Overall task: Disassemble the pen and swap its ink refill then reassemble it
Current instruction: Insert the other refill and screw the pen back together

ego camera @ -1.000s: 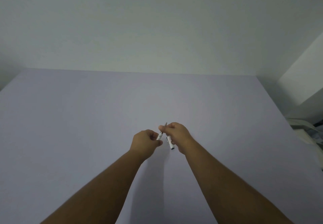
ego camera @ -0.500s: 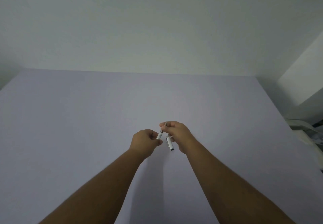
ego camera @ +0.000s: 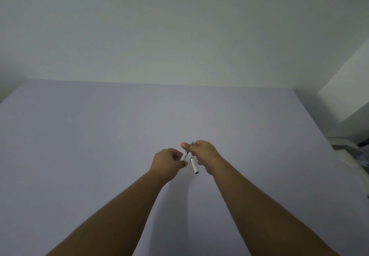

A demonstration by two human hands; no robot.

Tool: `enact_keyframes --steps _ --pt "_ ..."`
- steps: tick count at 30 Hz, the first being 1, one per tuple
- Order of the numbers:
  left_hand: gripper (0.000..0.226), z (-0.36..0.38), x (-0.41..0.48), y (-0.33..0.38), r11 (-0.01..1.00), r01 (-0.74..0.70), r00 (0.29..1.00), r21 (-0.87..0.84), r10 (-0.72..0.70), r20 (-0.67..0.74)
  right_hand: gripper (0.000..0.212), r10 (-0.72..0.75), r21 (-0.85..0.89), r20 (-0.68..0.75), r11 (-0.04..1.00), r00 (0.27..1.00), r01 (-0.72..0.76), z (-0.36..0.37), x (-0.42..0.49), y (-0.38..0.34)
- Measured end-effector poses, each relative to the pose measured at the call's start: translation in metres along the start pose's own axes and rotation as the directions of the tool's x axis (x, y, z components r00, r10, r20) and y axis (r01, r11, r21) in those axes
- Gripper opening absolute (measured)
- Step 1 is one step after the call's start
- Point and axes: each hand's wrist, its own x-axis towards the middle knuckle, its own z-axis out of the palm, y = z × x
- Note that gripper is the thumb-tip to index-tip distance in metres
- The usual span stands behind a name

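Observation:
Both hands hover close together over the lilac table. My left hand is closed on the white pen barrel, which slants up to the right. My right hand pinches the pen's front part, whose dark tip pokes out above the fingers. A white pen cap with a clip hangs from the lower fingers of my right hand, its dark open end pointing down. How the barrel and front part join is hidden by the fingers.
The lilac table ends at a pale wall behind. Off its right edge stands a white cabinet, with pale cluttered items lower down.
The hands stay nearly in place. My right hand has shifted slightly up and its thumb has moved along the pen's front part; the cap hangs a little lower.

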Motion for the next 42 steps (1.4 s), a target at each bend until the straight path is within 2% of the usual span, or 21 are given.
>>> enact_keyframes --steps 3,4,8,10,13,18,22,27,29,32,36,42 --pt "0.011 -0.002 0.003 0.001 1.000 0.007 1.000 -0.005 -0.007 -0.013 0.014 -0.036 0.172 0.068 0.985 0.997 0.024 0.000 0.002 0.001" --pt "0.010 -0.003 0.003 0.001 1.000 0.005 1.000 -0.004 -0.005 -0.014 0.013 -0.046 0.175 0.068 0.984 0.997 0.033 0.000 0.002 0.001" --pt "0.010 0.000 0.001 0.000 1.000 -0.001 1.000 0.007 0.001 -0.002 0.037 0.016 -0.053 -0.020 0.998 1.000 -0.017 0.001 0.002 -0.001" --pt "0.011 0.000 0.001 0.000 1.000 -0.001 1.000 0.008 0.001 -0.006 0.034 0.021 -0.013 0.012 1.000 1.000 -0.020 0.000 0.000 -0.001" --pt "0.013 -0.002 0.001 0.001 1.000 0.001 1.000 0.006 -0.001 -0.018 0.013 -0.023 0.132 0.075 0.991 0.997 0.013 0.000 -0.002 0.001" --pt "0.008 0.000 -0.002 0.001 1.000 0.000 1.000 0.013 0.000 -0.007 0.039 0.017 -0.035 0.006 0.999 1.000 -0.017 0.003 -0.003 0.000" --pt "0.012 -0.002 -0.002 0.000 1.000 0.007 1.000 -0.007 -0.007 -0.018 0.015 -0.035 0.107 0.062 0.994 0.997 0.029 0.001 -0.006 0.000" --pt "0.009 0.003 -0.005 0.001 0.999 -0.011 1.000 0.032 0.011 0.010 0.043 0.023 -0.068 -0.015 0.997 1.000 -0.024 0.004 -0.005 -0.001" --pt "0.008 0.004 -0.004 0.001 1.000 0.000 1.000 0.004 0.000 -0.001 0.035 0.018 0.036 0.024 0.999 1.000 -0.019 0.002 -0.004 0.000" --pt "0.008 0.001 -0.002 0.003 1.000 0.016 1.000 -0.021 -0.016 -0.013 0.010 -0.048 0.149 0.025 0.988 0.999 0.044 -0.002 -0.002 0.003" --pt "0.008 0.003 0.000 0.000 1.000 0.020 0.999 0.015 -0.019 -0.030 0.009 -0.019 0.118 0.009 0.993 1.000 0.017 0.000 -0.001 0.000" --pt "0.008 0.004 0.001 -0.007 0.992 0.106 0.994 -0.069 -0.107 0.000 0.017 0.061 0.062 0.057 0.996 0.997 -0.064 -0.001 0.006 0.001"
